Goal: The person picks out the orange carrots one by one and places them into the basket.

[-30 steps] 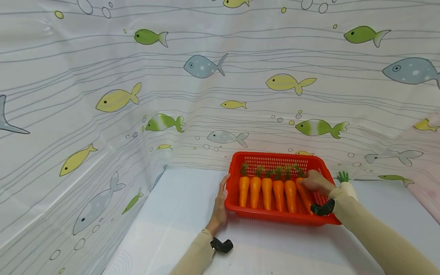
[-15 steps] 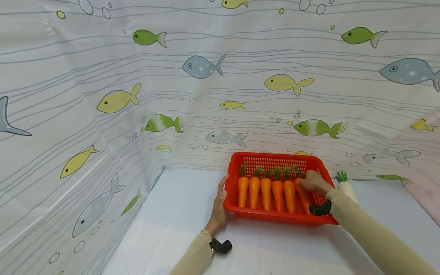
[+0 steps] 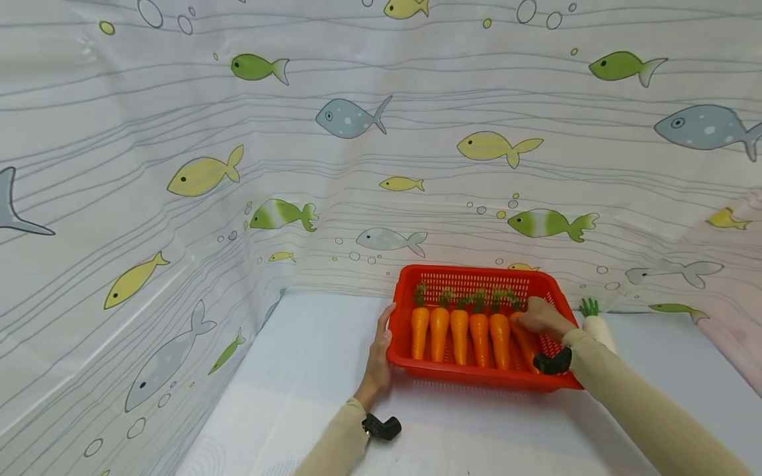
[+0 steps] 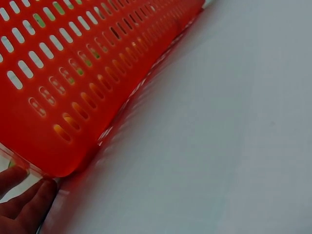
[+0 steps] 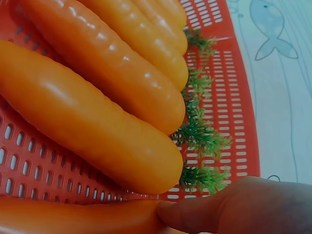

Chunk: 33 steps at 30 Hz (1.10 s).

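A red perforated plastic basket point(image 3: 476, 377) stands on the white table in the head view. Several orange carrots point(image 3: 438, 334) with green tops lie side by side in it. My left hand point(image 3: 378, 360) lies along the basket's left side; in the left wrist view its fingers point(image 4: 36, 204) touch the lower corner. Inside the basket, my right hand point(image 3: 544, 317) holds the top end of the rightmost carrot point(image 3: 525, 344), which lies tilted. The right wrist view has my thumb point(image 5: 187, 214) pressed on that carrot's end; my other right fingers are hidden.
A white radish point(image 3: 598, 329) with green leaves lies just right of the basket, partly behind my right sleeve point(image 3: 643, 396). Behind and to the left, a fish-patterned sheet point(image 3: 333, 178) borders the white tabletop point(image 3: 321, 344).
Everything has shifted slightly left in the head view. Both hands keep their places at the basket and the rightmost carrot.
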Tool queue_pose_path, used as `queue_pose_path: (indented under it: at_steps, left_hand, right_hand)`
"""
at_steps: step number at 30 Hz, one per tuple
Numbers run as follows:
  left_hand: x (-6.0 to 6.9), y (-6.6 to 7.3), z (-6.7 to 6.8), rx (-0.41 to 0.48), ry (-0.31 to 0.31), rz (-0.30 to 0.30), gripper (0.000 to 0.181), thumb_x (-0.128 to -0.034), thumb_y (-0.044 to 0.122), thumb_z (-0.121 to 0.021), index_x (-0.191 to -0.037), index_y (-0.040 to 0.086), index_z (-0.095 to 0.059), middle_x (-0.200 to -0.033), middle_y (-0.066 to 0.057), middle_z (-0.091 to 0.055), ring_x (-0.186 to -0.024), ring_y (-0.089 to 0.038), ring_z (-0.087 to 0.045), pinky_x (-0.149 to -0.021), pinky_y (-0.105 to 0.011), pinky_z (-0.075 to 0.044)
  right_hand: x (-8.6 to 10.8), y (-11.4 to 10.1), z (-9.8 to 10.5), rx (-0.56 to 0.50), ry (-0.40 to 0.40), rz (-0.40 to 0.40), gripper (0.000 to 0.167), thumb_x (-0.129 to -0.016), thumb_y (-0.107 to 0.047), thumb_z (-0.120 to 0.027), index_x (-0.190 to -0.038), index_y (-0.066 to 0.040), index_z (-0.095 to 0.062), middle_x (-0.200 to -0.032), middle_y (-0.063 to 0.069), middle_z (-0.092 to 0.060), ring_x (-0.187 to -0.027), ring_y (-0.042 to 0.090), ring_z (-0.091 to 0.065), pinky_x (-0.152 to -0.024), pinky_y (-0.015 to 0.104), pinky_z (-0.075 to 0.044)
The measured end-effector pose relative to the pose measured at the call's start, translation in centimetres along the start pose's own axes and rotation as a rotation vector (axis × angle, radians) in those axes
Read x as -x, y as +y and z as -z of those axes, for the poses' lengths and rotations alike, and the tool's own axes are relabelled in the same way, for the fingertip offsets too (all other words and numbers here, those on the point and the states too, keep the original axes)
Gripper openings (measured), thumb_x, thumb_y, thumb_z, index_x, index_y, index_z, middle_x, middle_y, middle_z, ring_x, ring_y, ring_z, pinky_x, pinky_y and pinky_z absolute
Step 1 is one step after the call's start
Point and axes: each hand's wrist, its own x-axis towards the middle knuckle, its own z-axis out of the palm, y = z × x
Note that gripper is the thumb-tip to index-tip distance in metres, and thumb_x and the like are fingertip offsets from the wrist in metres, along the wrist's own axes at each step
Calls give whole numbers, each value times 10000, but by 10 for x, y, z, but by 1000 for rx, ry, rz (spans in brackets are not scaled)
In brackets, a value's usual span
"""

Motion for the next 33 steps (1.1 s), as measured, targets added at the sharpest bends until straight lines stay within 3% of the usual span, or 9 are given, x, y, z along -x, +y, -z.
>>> queue_pose_path:
  at_steps: [5, 11, 21, 30, 33]
  left_hand:
    - [-1, -3, -1, 3, 5, -3, 604, -1093, 351, -193, -1694, 295, -229, -1768, -1, -237, -1598, -312, -303, -1274, -633, -264]
    - [4, -6, -2, -13, 21, -14, 604, -1092, 306, -187, -1692, 277, -249, -1761, -5, -266, -1603, -291, -282, -1279, -635, -208]
    - [5, -2, 7, -19, 39, -18, 610, -1084, 297, -205, -1690, 264, -262, -1764, -1, -256, -1613, -273, -260, -1286, -631, -206]
    - [3, -6, 10, 4, 21, -10, 604, -1092, 302, -192, -1694, 279, -241, -1768, 11, -232, -1609, -273, -270, -1281, -601, -243]
    - [3, -8, 9, -3, 12, -7, 602, -1097, 312, -185, -1696, 289, -229, -1770, 19, -224, -1611, -274, -268, -1286, -587, -245]
  right_hand:
    - [-1, 2, 1, 8, 14, 43, 287, -901, -52, -590, -1102, 146, -542, -863, 136, -505, -786, 268, -555, -684, 316, -467]
    - [-1, 5, 0, 24, 13, 40, 355, -911, -88, -623, -1156, 164, -574, -898, 161, -583, -818, 284, -602, -736, 338, -524]
    - [-3, -4, -6, -23, 10, 30, 399, -935, -111, -620, -1203, 173, -535, -960, 184, -559, -870, 310, -595, -754, 346, -533]
    - [-5, -7, -9, -62, 9, 25, 382, -983, -190, -655, -1157, 131, -543, -810, 83, -466, -805, 258, -542, -696, 330, -433]
    - [-5, -7, -8, -63, 3, 25, 434, -989, -214, -659, -1207, 144, -546, -825, 93, -486, -828, 269, -551, -718, 346, -441]
